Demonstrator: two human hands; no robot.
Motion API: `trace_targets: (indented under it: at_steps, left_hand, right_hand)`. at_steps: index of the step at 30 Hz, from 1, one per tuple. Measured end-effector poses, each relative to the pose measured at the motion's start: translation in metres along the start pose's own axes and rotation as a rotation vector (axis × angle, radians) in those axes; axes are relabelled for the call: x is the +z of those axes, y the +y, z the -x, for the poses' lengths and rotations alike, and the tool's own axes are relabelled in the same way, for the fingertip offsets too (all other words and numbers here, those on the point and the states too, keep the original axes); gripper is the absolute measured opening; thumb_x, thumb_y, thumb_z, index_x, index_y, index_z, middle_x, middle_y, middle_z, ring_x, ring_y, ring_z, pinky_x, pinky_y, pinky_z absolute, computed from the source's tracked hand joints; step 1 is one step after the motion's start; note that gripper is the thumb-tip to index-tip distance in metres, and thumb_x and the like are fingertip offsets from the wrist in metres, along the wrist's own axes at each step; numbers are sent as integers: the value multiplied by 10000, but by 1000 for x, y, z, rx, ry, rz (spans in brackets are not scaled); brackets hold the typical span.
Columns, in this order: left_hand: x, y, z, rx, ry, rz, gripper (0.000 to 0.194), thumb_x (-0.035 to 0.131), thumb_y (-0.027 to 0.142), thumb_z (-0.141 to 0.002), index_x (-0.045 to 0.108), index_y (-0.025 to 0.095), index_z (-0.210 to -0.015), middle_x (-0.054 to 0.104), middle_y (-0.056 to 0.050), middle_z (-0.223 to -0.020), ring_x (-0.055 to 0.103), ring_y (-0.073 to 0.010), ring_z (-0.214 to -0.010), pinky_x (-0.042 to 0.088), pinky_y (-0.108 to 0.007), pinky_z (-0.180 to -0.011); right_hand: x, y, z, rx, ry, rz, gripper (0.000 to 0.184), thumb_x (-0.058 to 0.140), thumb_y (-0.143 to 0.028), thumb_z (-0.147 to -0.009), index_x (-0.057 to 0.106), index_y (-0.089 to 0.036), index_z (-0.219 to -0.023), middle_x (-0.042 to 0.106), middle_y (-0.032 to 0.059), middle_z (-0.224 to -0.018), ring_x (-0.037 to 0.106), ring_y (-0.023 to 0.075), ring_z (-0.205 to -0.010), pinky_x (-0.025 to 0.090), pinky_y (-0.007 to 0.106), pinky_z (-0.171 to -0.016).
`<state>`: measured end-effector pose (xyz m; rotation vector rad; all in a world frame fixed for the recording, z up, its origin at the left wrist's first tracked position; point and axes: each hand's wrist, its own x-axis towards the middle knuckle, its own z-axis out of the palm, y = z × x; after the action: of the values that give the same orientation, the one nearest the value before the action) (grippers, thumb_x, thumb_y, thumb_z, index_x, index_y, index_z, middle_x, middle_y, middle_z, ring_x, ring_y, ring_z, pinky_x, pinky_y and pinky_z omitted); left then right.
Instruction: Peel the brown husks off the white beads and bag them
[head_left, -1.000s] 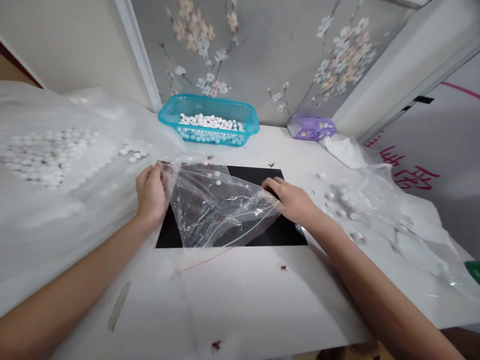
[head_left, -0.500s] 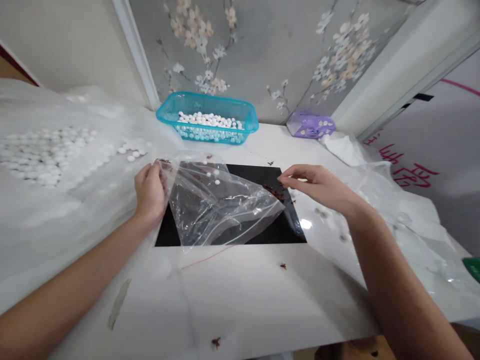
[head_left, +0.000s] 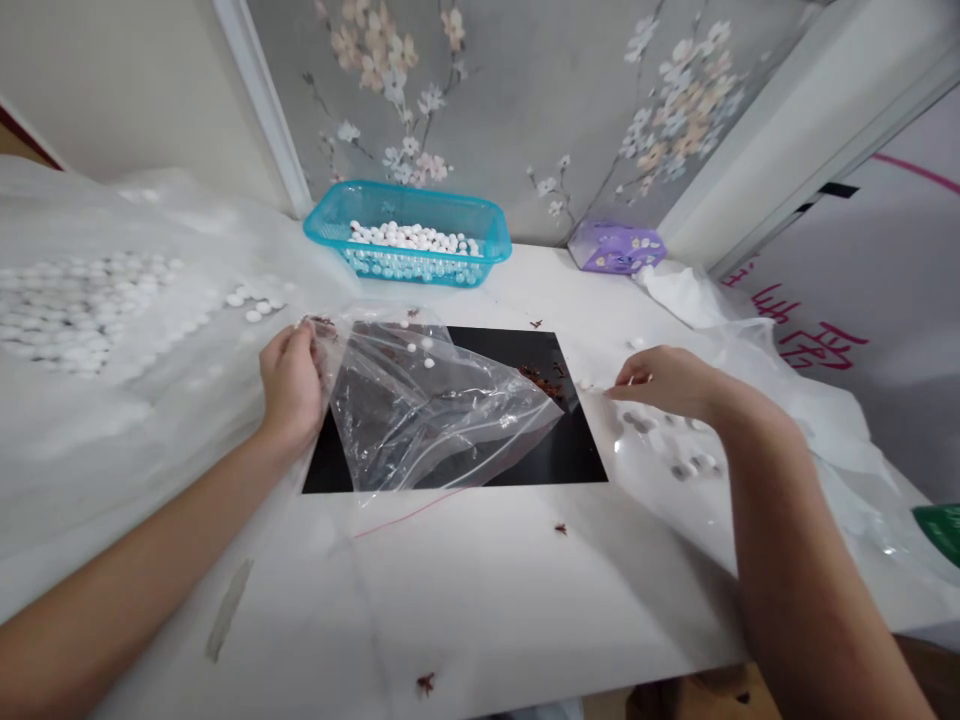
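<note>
My left hand (head_left: 291, 385) is closed on the left corner of a clear zip bag (head_left: 427, 415) and holds it up over a black square mat (head_left: 559, 455). Two or three white round pieces (head_left: 427, 362) lie inside the bag. My right hand (head_left: 664, 383) hovers to the right of the mat, fingers curled down over scattered white pieces (head_left: 694, 465) on a clear plastic sheet; whether it holds one is hidden. Dark red crumbs (head_left: 541, 378) lie on the mat beside the bag's right corner.
A teal basket (head_left: 334, 222) with white pieces stands at the back. A purple box (head_left: 611, 248) sits by the flowered wall. Several white pieces (head_left: 82, 305) lie under plastic on the left. Crumpled clear plastic (head_left: 817, 430) covers the right side. A green object (head_left: 941, 528) is at the right edge.
My right hand has left the bag's right corner and moved right, off the mat, to the loose white pieces. The left hand keeps its hold on the bag.
</note>
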<state>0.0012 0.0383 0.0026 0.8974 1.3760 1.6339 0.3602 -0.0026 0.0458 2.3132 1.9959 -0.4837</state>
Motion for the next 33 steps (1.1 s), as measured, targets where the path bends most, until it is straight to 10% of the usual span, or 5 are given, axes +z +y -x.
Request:
trace_targets:
  at_steps: [16,24,33]
  left_hand:
    - [1,-1,-2,17,-1,14,204,498,226,-793,546,135,-617,259,79,-409,200,-42,-346,86,-225,-345]
    - [2,-2,-3,15,7,15,210,489,213,-799,551,129,-617,269,79,-408,200,-42,-334,91,-212,-329]
    - [0,-4,-2,14,1,25,218,490,210,-822,540,124,-627,262,82,-412,208,-34,-345,108,-201,-341]
  right_hand:
    - [-8,-49,29,-277,-105,-377,227,516,-375,-753,647,-194,-794,613,-3,-682,496,96,-543,386,214,-486]
    - [10,-69,51,-352,-898,-135,238,635,-378,-635,574,-156,-573,548,-13,-491,561,125,-456,369,199,-417]
    - [9,-70,45,-393,-682,-368,77,502,-226,-701,496,-183,-638,505,-45,-521,529,98,-439,384,197,-433]
